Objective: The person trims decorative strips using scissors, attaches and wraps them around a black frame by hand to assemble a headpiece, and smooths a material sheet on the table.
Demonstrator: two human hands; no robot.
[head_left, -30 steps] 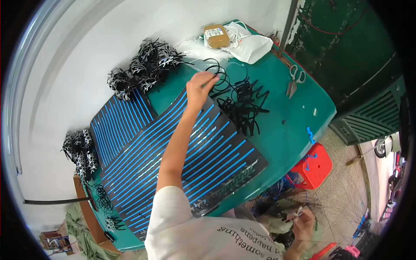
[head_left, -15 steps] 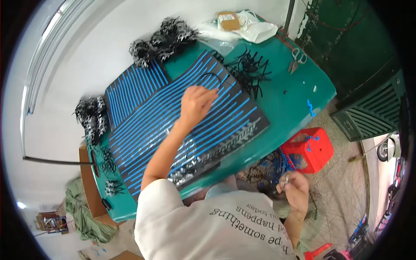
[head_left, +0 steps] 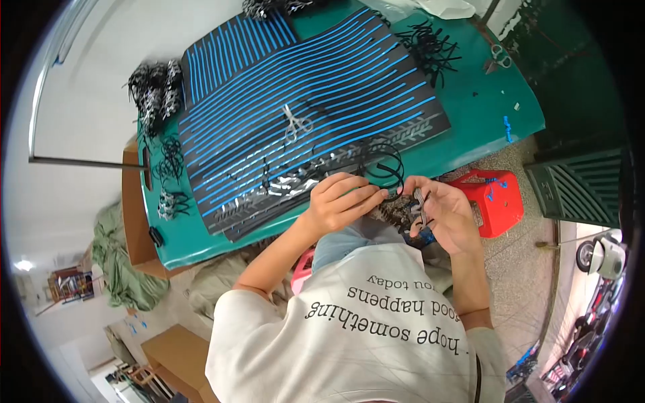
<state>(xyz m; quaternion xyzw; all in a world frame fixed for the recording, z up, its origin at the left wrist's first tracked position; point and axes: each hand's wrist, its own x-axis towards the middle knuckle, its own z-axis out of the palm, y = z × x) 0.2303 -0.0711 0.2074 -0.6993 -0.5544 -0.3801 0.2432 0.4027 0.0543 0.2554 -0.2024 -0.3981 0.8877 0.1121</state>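
Close in front of my body, my left hand (head_left: 346, 201) is closed, with thin black cord (head_left: 388, 168) pinched at its fingertips. Loops of this cord curl up past the table's near edge. Facing it on the right, my right hand (head_left: 449, 213) is closed around a small grey looped thing (head_left: 420, 205), whose kind I cannot make out. The fingertips of both hands are close together but apart. Beyond them lies a black sheet with blue stripes (head_left: 302, 80), and a pair of scissors (head_left: 295, 124) rests on it.
The green table (head_left: 480, 127) carries black bundles (head_left: 154, 94), loose black strips (head_left: 430, 50) and a second pair of scissors (head_left: 498, 57). A red stool (head_left: 502, 205) stands at the right, below the table edge. A cardboard box (head_left: 138, 228) is at the left.
My left hand has come back from over the striped sheet to my lap, bringing the black cord. My right hand has risen toward it. The view has tilted downward.
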